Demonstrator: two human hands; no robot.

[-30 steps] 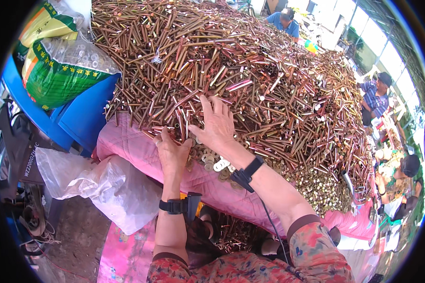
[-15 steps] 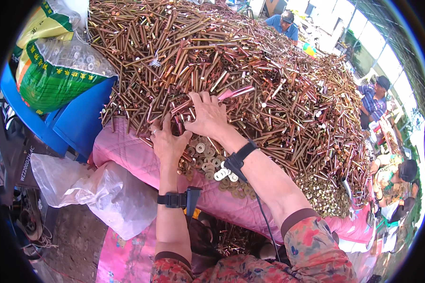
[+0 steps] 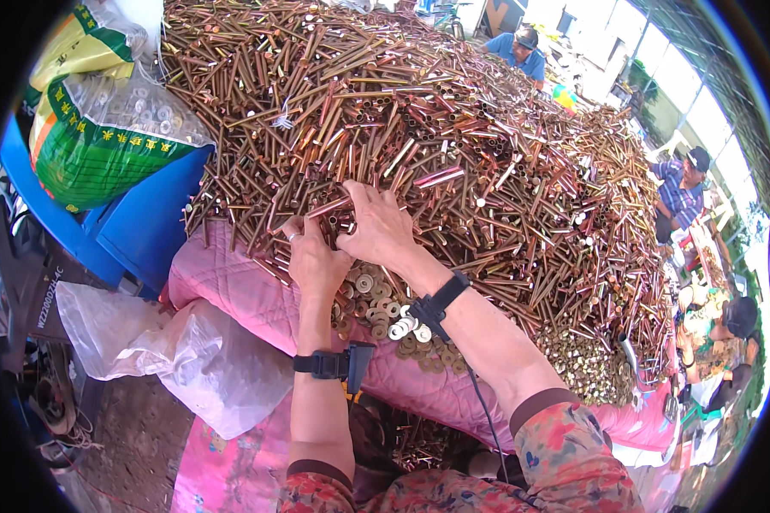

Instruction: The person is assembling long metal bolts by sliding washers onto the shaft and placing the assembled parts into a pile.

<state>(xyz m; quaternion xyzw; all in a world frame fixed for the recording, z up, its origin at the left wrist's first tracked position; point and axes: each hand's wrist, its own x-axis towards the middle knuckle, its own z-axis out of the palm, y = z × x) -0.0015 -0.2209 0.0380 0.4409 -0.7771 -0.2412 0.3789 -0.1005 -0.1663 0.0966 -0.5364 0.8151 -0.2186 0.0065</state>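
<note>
A big heap of coppery metal tubes (image 3: 453, 137) fills the table before me, and both my hands work at its near edge. My left hand (image 3: 316, 263), with a ring on one finger, has its fingers curled in among the tubes; what they grip is hidden. Beside it, my right hand (image 3: 383, 229) is palm down, its thumb and bent fingers apart over the tubes. One short reddish tube (image 3: 329, 208) lies across just beyond my fingertips, near both hands; I cannot tell whether it is held. Flat round washers (image 3: 372, 299) lie below my hands.
A pink quilted cloth (image 3: 231, 274) covers the table edge, with a clear plastic bag (image 3: 205, 368) hanging there. At left, a green sack of washers (image 3: 111, 145) rests on a blue bin (image 3: 154, 214). Small metal pieces (image 3: 586, 359) are piled at right. Several people sit around the heap.
My right hand has moved slightly down and its fingers have bent more. My left hand has shifted right, its fingers curling in. The short reddish tube now shows beyond my fingertips.
</note>
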